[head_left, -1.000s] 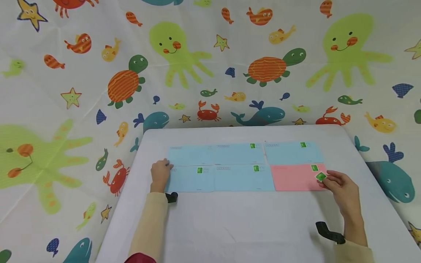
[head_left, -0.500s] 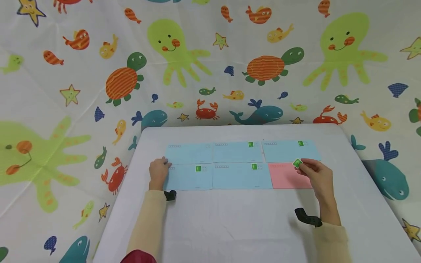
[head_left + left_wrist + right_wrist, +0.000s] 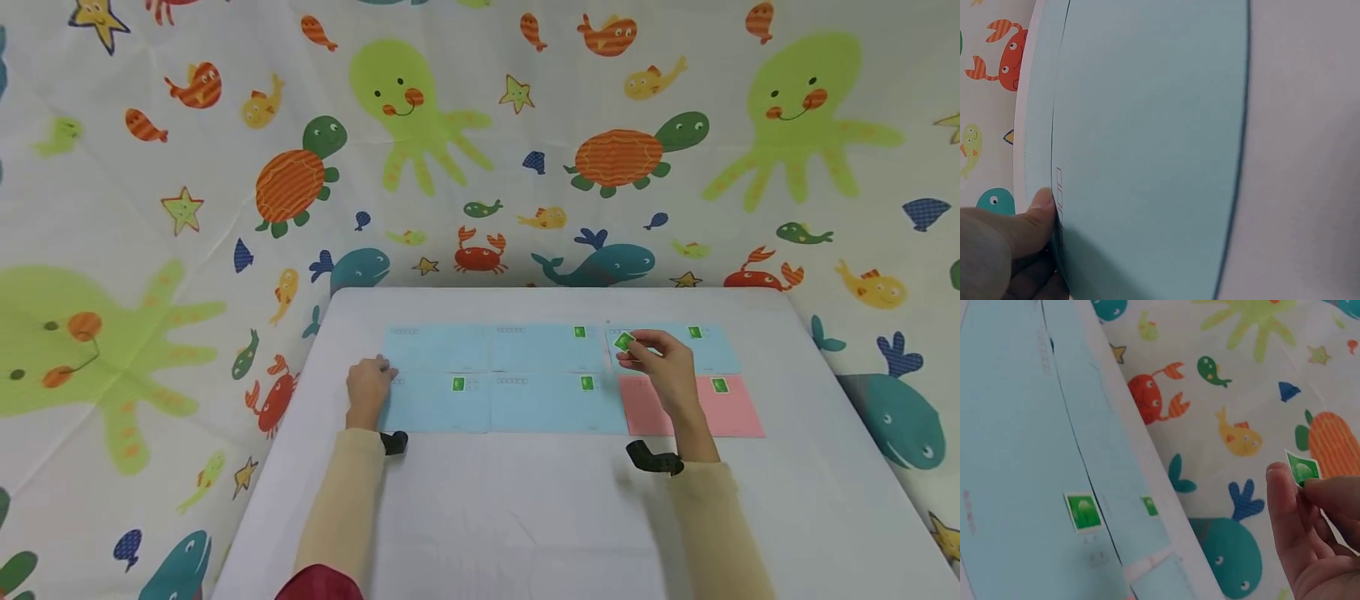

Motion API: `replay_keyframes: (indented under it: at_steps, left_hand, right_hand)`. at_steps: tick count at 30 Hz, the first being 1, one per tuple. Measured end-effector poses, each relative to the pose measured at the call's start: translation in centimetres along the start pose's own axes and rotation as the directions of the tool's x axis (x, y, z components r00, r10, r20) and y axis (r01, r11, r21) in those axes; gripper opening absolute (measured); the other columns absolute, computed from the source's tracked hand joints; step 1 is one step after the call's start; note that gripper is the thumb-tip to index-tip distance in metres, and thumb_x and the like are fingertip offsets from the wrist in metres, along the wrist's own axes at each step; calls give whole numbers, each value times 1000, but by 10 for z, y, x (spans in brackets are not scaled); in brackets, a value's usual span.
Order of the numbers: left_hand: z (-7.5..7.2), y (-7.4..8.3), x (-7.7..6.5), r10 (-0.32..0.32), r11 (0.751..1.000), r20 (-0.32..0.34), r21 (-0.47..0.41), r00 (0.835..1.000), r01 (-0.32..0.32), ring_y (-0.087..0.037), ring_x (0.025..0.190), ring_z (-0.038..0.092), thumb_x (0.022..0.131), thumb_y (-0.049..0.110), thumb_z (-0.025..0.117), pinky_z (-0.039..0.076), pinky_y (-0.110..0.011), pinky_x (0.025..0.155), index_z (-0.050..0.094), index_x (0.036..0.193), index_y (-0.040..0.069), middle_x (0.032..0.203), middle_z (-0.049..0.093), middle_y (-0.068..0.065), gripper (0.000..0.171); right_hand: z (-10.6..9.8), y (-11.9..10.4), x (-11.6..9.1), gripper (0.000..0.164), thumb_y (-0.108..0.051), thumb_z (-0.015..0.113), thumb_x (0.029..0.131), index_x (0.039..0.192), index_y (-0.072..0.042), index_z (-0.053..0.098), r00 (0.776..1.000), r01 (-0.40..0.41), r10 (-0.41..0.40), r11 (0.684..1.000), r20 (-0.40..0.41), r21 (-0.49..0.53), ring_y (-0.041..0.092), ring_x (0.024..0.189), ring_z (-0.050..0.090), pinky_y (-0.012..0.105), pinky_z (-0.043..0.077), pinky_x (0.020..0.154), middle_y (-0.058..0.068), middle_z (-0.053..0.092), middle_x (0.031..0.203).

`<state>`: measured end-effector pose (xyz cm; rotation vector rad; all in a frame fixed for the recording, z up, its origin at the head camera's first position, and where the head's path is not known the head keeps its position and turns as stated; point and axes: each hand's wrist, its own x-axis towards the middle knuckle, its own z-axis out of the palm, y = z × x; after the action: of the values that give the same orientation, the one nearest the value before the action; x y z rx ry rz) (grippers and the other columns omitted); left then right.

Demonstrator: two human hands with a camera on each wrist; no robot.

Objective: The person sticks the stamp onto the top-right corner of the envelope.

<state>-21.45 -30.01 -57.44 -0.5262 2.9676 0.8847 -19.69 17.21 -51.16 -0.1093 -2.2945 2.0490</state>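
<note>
Blue envelopes lie in two rows on the white table, with a pink envelope (image 3: pixel 738 408) at the lower right. My left hand (image 3: pixel 369 392) is at their left end. In the left wrist view its thumb lies on the edge of the lower left blue envelope (image 3: pixel 1147 137), the other fingers curled and partly hidden by that edge. My right hand (image 3: pixel 667 371) pinches a small green stamp (image 3: pixel 624 341) between thumb and fingers, raised above the upper right blue envelope (image 3: pixel 720 350). The same stamp (image 3: pixel 1304 469) stands tilted at the fingertips in the right wrist view.
Green stamps sit on several envelopes, such as the stamp (image 3: pixel 458 383) at lower left and the stamp (image 3: pixel 580 332) at upper middle. The upper left envelope (image 3: pixel 435 348) is plain blue. Behind the table (image 3: pixel 525 517) hangs a sea-animal cloth (image 3: pixel 450 125).
My right hand has carried the stamp leftward and up, from the pink envelope's right end to over the upper right blue envelope. The left hand has stayed at the envelopes' left edge.
</note>
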Motion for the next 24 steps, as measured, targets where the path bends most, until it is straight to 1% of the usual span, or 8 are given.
replay_keyframes:
  at_steps: [2,4,9,13,17,20,22,24]
  left_hand:
    - [-2,0,-2,-4,1000,-13,-13,1000,4,-44,133,52,97,12,64,46,-54,109,62,130,-5,141,56,-24,38]
    - [-3,0,-4,-2,1000,-19,-27,1000,1,-44,132,53,97,11,64,46,-53,108,62,129,-6,140,57,-24,37]
    - [-4,-2,-5,16,1000,-28,-19,999,-16,-43,129,56,96,12,65,48,-53,106,63,129,-5,136,60,-24,36]
    - [1,-4,-4,12,1000,-33,-21,999,-13,-43,129,57,96,13,66,48,-52,106,63,129,-5,136,61,-24,37]
    - [1,-5,-3,7,1000,-36,-30,999,-8,-42,130,56,96,13,66,47,-52,107,63,130,-4,138,60,-23,38]
    - [1,-6,-3,12,1000,-38,-24,999,-13,-42,131,55,96,13,66,47,-52,107,64,129,-4,138,60,-23,37]
    - [1,-5,-3,16,1000,-41,-21,999,-17,-42,131,55,96,13,67,47,-52,107,64,129,-4,138,60,-23,37]
    - [1,-4,-4,20,1000,-45,-17,999,-21,-42,130,56,96,13,67,48,-52,107,64,128,-4,138,60,-23,37]
  right_hand:
    - [13,-3,8,34,-16,60,101,126,7,55,1000,15,-16,999,25,39,7,78,75,24,61,77,5,61,103]
    - [24,-6,15,31,-15,59,102,124,6,54,999,29,-31,998,43,55,7,79,75,23,61,77,6,59,104]
    - [50,-13,30,28,-14,60,101,120,6,53,995,52,-57,997,80,65,7,81,72,23,61,79,7,58,104]
    - [62,-14,36,27,-15,62,100,118,4,55,993,82,-87,995,81,55,6,80,71,20,60,79,4,62,100]
    - [75,-14,41,27,-15,63,99,118,3,58,992,107,-109,994,63,33,3,80,71,16,59,78,0,65,98]
    - [84,-14,45,28,-15,63,100,120,3,59,991,113,-114,993,63,20,2,80,70,15,58,78,4,66,101]
    - [90,-15,48,28,-14,63,100,121,4,60,991,111,-113,994,68,23,2,80,70,15,58,78,10,66,104]
    - [96,-18,50,30,-14,63,100,122,6,59,991,101,-103,994,82,29,2,80,70,15,58,79,19,66,109]
